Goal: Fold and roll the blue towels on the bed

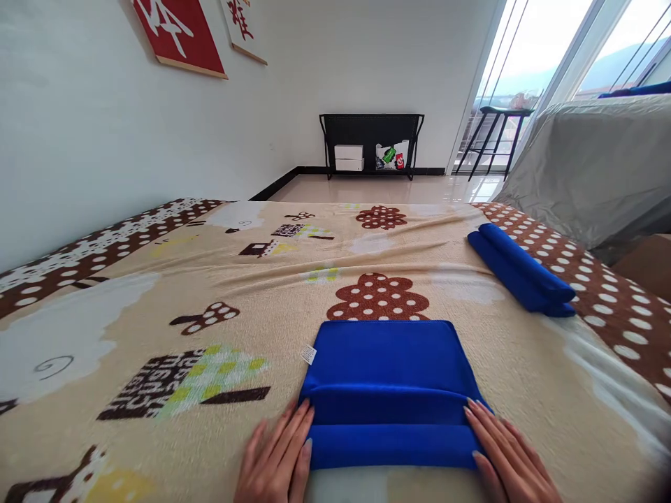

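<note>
A blue cloth (388,356) lies on the patterned blanket (277,293), centred before the person; a white label (309,355) projects from its left edge. The far part is flat, and the near part shows crosswise folded bands. The left hand (275,457) and right hand (511,454) rest at opposite side edges, fingers extended over the fabric; each grip is open, with no closure on the cloth evident. The step in hand is judged to be folding and flattening the near portion; a further fold would call for lifting both ends evenly. A second blue cloth (518,269), folded lengthwise, lies to the right, well apart. Beyond the blanket, a black rack (372,128) holds white boxes (349,157) and a printed bag (392,155) on its lower level; their contents cannot be determined.
</note>
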The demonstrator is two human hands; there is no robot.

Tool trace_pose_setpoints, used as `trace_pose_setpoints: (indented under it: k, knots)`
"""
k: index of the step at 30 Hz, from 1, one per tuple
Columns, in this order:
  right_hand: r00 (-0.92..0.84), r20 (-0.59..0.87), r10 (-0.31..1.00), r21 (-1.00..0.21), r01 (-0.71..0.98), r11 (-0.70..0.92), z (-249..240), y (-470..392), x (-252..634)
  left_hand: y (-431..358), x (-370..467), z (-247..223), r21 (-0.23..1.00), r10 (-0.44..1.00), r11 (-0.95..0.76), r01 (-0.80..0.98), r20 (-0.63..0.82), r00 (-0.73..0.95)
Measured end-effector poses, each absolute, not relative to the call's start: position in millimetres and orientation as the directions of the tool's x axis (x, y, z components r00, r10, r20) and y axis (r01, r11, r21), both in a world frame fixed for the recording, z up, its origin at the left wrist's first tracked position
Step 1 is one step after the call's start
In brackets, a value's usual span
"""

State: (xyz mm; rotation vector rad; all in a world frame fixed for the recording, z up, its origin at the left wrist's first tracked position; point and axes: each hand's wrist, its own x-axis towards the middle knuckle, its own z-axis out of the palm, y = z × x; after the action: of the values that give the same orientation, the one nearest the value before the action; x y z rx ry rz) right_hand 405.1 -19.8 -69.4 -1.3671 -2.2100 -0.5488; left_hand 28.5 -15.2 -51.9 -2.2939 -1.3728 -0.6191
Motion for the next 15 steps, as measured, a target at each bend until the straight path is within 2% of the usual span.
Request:
trace_pose_setpoints:
  k: [3,5,9,11,15]
  knots:
    - [-0.335,0.64,0.692,0.044,0.914,0.402,-70.0,-21.8,400.7,-18.2,27.0,-41.8,-0.165,0.719,-0.388,0.907,0.562,0.41]
    - [-0.369,0.659,0.655,0.034,0.885,0.465,-65.3,-18.3,375.8,-16.4,49.1,-35.9,-0.18,0.711,-0.402,0.898,0.557,0.43]
    - [-0.51,0.638,0.576,0.092,0.794,0.601,-55.9,-7.1,320.6,-5.9,103.4,-34.3,-0.174,0.595,-0.614,0.77,0.538,0.597]
    - [-0.497,0.623,0.605,0.101,0.817,0.567,-56.6,-5.3,317.1,-2.2,110.3,-38.9,-0.17,0.59,-0.614,0.771,0.55,0.591]
    - [-0.388,0.605,0.696,0.09,0.901,0.424,-64.5,-13.6,366.8,-5.2,71.2,-49.0,-0.125,0.684,-0.462,0.878,0.58,0.442]
